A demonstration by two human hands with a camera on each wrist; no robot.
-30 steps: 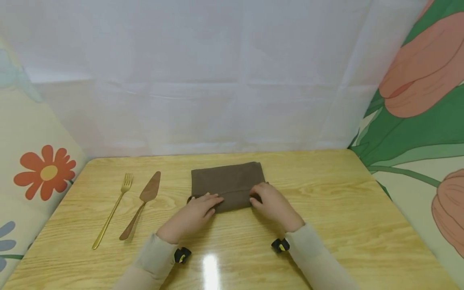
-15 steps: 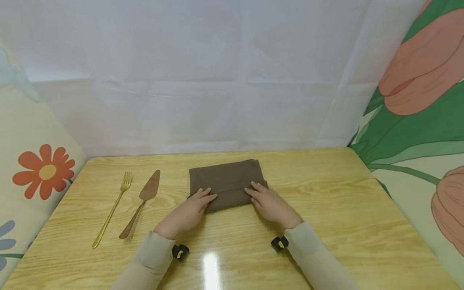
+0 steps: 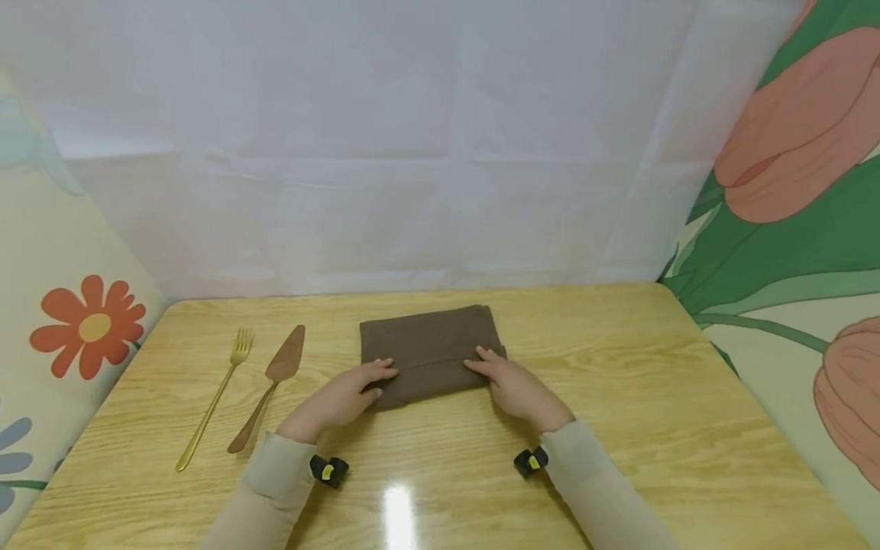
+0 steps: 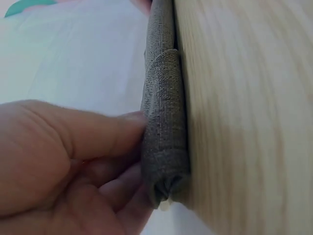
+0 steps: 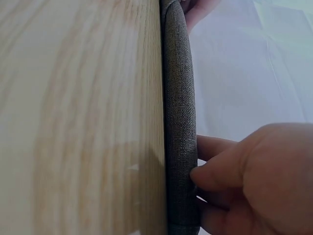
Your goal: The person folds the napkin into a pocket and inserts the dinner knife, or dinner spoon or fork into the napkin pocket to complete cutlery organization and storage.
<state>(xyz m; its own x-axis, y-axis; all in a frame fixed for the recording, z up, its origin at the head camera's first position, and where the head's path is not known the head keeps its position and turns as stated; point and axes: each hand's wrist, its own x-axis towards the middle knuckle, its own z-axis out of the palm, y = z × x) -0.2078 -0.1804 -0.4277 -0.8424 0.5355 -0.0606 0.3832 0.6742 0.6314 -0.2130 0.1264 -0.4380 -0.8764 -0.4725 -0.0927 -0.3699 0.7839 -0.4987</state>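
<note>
A dark brown folded cloth (image 3: 433, 336) lies on the wooden table, its near part turned over in a flat strip. My left hand (image 3: 340, 393) rests on the left end of this strip, fingers extended across it and thumb by the front edge. In the left wrist view, the thumb (image 4: 112, 132) touches the cloth's layered edge (image 4: 166, 117), with the other fingers by its end. On the right end lies my right hand (image 3: 519, 386), fingers spread over the fold. Its thumb (image 5: 215, 174) touches the rounded front edge (image 5: 181, 107) in the right wrist view.
Left of the cloth lie a gold fork (image 3: 215, 401) and a copper-coloured cake server (image 3: 275, 382), both slanting. A white sheet (image 3: 412, 153) hangs along the table's back edge. Flower-patterned panels (image 3: 777, 305) stand on both sides of the wooden table (image 3: 619, 359).
My left hand has slid left along the fold to the cloth's end. The right hand's fingers, bent at the edge before, now lie extended on the cloth.
</note>
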